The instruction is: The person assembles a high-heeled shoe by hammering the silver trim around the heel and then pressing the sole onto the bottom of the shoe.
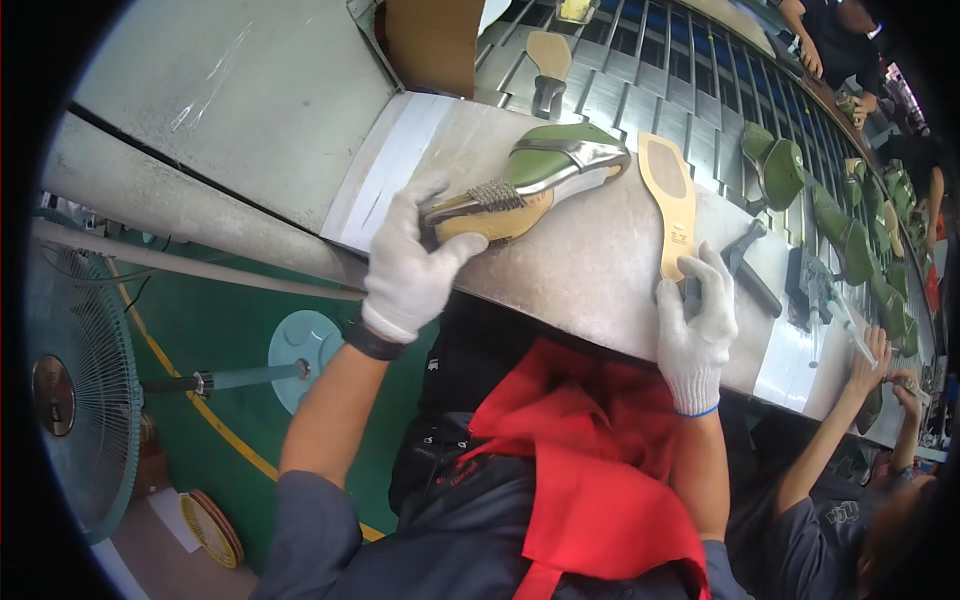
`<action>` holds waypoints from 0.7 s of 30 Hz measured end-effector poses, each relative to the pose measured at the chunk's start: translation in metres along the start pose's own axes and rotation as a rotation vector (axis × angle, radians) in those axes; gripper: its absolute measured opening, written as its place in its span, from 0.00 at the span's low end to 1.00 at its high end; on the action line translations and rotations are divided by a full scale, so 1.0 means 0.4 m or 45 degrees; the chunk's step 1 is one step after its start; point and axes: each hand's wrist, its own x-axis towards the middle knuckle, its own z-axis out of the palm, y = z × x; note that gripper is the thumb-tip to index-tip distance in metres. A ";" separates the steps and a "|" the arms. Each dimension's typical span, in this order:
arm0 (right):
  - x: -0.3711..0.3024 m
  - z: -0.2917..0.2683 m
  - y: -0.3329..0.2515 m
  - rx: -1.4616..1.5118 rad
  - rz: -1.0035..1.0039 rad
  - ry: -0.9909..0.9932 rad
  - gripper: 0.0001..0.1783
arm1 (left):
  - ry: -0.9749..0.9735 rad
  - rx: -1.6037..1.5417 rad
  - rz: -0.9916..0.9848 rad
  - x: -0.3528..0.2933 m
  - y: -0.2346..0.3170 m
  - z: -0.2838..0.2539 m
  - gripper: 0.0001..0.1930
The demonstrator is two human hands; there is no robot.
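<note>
My left hand point(412, 262), in a white knit glove, grips the near left end of a sandal point(545, 180) built on a green shoe last. The sandal has silver straps, a beaded grey band and a tan sole, and lies on its side on the bench. My right hand point(697, 335), also gloved, has thumb and fingers closed about the near end of a tan insole point(670, 195). The insole lies flat with its wide end pointing away from me. A hammer point(755, 268) rests just right of my right hand.
Beyond the metal bench point(570, 270) runs a roller conveyor point(625, 60) with another insole point(548, 55) and several green lasts point(845, 235). A co-worker's hands point(885, 370) are busy at the right. A floor fan point(85, 375) stands at the left.
</note>
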 end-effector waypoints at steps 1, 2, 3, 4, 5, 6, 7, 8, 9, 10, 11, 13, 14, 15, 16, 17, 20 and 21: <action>-0.013 -0.009 -0.002 -0.001 0.007 0.009 0.22 | -0.072 -0.220 -0.134 0.004 0.035 -0.012 0.29; -0.023 -0.017 -0.005 0.170 0.072 0.016 0.18 | -0.100 -0.195 -0.137 0.015 0.077 -0.038 0.25; -0.038 -0.027 -0.015 0.342 0.135 0.022 0.15 | -0.063 -0.314 -0.117 0.029 0.137 -0.058 0.24; -0.058 -0.064 -0.047 0.491 0.216 0.014 0.08 | -0.019 -0.429 -0.097 0.045 0.195 -0.080 0.22; -0.109 -0.106 -0.033 0.654 0.325 0.008 0.08 | 0.022 -0.465 -0.070 0.064 0.238 -0.094 0.21; -0.160 -0.145 -0.017 0.828 0.426 -0.005 0.08 | 0.071 -0.491 -0.040 0.082 0.265 -0.104 0.21; -0.195 -0.170 -0.064 1.187 0.605 0.036 0.09 | 0.113 -0.517 0.053 0.097 0.264 -0.103 0.20; -0.232 -0.189 -0.107 1.539 0.786 0.083 0.12 | 0.120 -0.513 0.070 0.107 0.253 -0.088 0.20; -0.263 -0.199 -0.104 1.692 0.778 0.019 0.16 | 0.100 -0.697 0.107 0.129 0.236 -0.052 0.21; -0.296 -0.212 -0.104 1.848 0.752 -0.054 0.21 | 0.088 -0.880 0.157 0.141 0.227 -0.027 0.22; -0.321 -0.211 -0.109 1.859 0.957 -0.041 0.27 | 0.142 -0.976 0.177 0.150 0.220 0.002 0.23; -0.305 -0.219 -0.093 1.765 1.380 -0.307 0.27 | 0.074 -0.981 0.227 0.181 0.203 0.015 0.22; -0.293 -0.203 -0.069 1.719 1.434 -0.512 0.26 | 0.012 -0.986 0.256 0.193 0.216 0.025 0.22; -0.299 -0.181 -0.037 1.813 1.434 -0.639 0.23 | 0.019 -0.976 0.207 0.201 0.241 0.035 0.21; -0.293 -0.160 -0.048 1.747 1.386 -0.573 0.21 | 0.006 -0.992 0.220 0.211 0.261 0.050 0.21; -0.280 -0.162 -0.061 1.752 1.319 -0.531 0.20 | -0.019 -0.983 0.172 0.219 0.279 0.064 0.22; -0.244 -0.203 -0.104 1.719 1.132 -0.372 0.20 | -0.092 -1.119 0.075 0.203 0.374 0.094 0.23; -0.236 -0.213 -0.116 1.679 1.028 -0.286 0.20 | -0.210 -1.138 0.070 0.192 0.394 0.100 0.24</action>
